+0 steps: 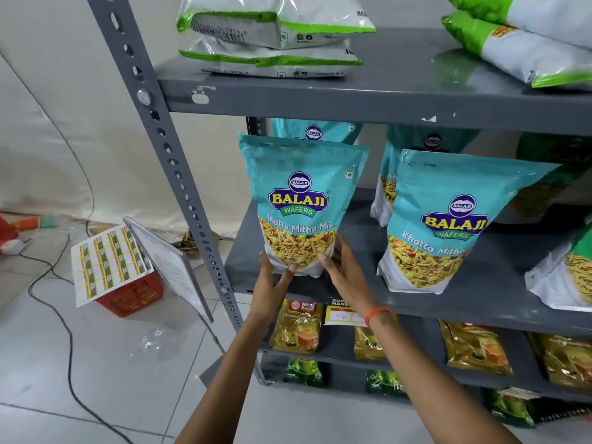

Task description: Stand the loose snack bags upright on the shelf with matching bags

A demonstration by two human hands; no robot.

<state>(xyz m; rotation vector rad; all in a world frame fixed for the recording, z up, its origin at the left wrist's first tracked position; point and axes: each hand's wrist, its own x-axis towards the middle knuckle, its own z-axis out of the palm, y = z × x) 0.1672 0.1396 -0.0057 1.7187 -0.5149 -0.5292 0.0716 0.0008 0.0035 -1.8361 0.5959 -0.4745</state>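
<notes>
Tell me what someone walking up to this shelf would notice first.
Probably the teal Khatta Mitha Mix bag standing upright at the left end of the middle shelf, gripped at its base by the left hand and right hand. A matching teal bag stands beside it to the right, and green and white bags lie flat on the shelf above.

The Khatta Mitha Mix bag (299,206) is coloured teal above and white below, with a yellow and purple logo. The shelf (368,100) is painted grey. The stacked bags (272,36) above are white, edged green. The basket (134,294) is red.
</notes>
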